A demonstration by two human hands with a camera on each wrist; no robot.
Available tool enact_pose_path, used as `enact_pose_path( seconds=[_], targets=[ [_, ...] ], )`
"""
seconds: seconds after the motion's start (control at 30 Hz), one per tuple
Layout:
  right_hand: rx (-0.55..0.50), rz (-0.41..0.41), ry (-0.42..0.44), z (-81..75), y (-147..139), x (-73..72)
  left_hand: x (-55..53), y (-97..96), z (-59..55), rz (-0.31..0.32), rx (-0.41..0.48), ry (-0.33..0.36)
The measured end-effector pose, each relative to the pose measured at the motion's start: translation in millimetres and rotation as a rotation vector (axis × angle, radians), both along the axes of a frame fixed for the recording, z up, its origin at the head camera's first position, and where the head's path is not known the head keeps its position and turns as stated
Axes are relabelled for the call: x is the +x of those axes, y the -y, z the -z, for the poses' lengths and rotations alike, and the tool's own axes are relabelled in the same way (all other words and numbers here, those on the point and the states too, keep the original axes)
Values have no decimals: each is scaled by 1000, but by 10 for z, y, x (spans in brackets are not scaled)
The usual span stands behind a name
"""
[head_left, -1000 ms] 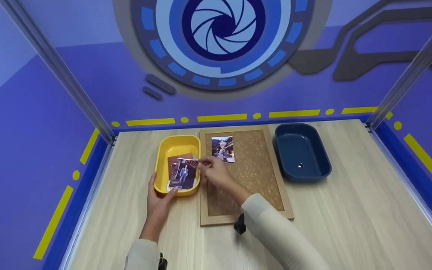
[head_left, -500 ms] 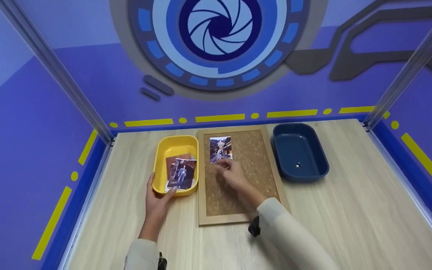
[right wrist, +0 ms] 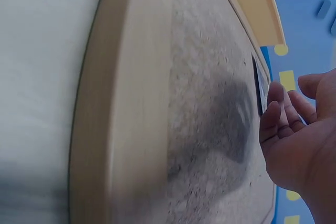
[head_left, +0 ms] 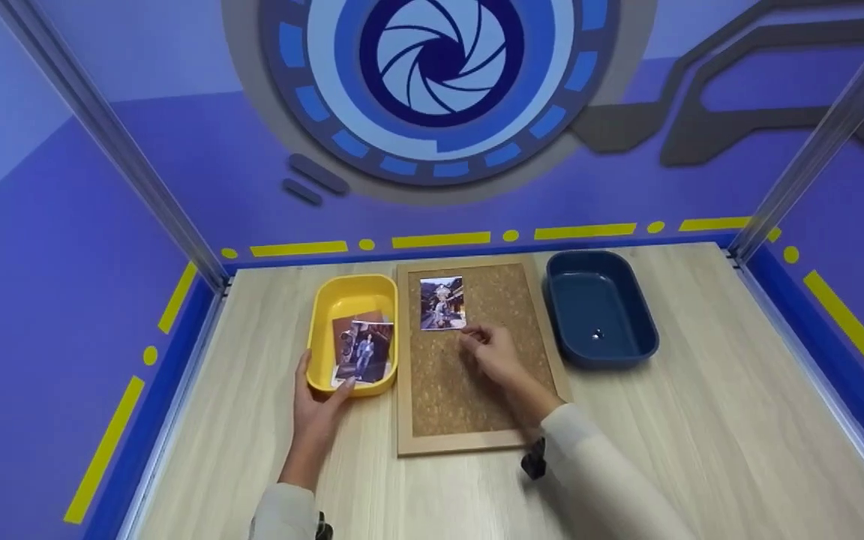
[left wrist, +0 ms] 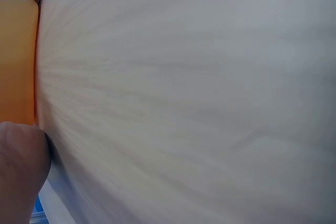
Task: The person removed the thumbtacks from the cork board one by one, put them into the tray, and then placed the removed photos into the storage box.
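Two pale sleeves (head_left: 612,480) come in from the near edge of the worktop (head_left: 702,420). The left hand (head_left: 316,416) holds the near end of a yellow tray (head_left: 353,289), with its thumb on the front rim and fingers on the left side. In the tray, a photo of a person in blue (head_left: 367,352) lies over a reddish-brown card (head_left: 341,328).

Right beside the tray is a cork board (head_left: 439,397) with a wooden frame. The right hand (head_left: 496,356) is over it, with bent fingers by a photo's bottom right corner (I cannot tell if they touch it or pinch anything). That mountain photo (head_left: 443,304) lies at the board's far left part.

To the right sits a dark blue tray (head_left: 601,300) with something small and shiny (head_left: 598,334) inside. Behind everything stands a purple wall (head_left: 199,161).
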State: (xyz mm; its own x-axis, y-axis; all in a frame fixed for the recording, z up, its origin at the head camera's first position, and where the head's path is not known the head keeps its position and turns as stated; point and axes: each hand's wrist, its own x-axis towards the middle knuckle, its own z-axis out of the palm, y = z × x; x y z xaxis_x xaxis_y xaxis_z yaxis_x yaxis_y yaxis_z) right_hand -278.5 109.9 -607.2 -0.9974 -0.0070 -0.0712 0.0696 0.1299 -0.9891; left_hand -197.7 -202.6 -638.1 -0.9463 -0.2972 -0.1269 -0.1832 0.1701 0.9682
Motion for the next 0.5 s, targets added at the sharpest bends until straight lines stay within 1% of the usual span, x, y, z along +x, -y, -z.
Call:
enact_pose_path(
  seconds=[0.1,0.27,0.37,0.5],
  targets=[
    [13,-1,-2,34,-46,2,19,-27,8,-3,-22,-1],
    [21,-16,-15,78,-114,3,50,-54,18,-11,-27,1],
    [17,-20,-1,56,-158,13,52,-51,18,-17,-25,-15],
    [49,-23,7,11,-218,29,45,-31,20,-28,-28,-33]
  ],
)
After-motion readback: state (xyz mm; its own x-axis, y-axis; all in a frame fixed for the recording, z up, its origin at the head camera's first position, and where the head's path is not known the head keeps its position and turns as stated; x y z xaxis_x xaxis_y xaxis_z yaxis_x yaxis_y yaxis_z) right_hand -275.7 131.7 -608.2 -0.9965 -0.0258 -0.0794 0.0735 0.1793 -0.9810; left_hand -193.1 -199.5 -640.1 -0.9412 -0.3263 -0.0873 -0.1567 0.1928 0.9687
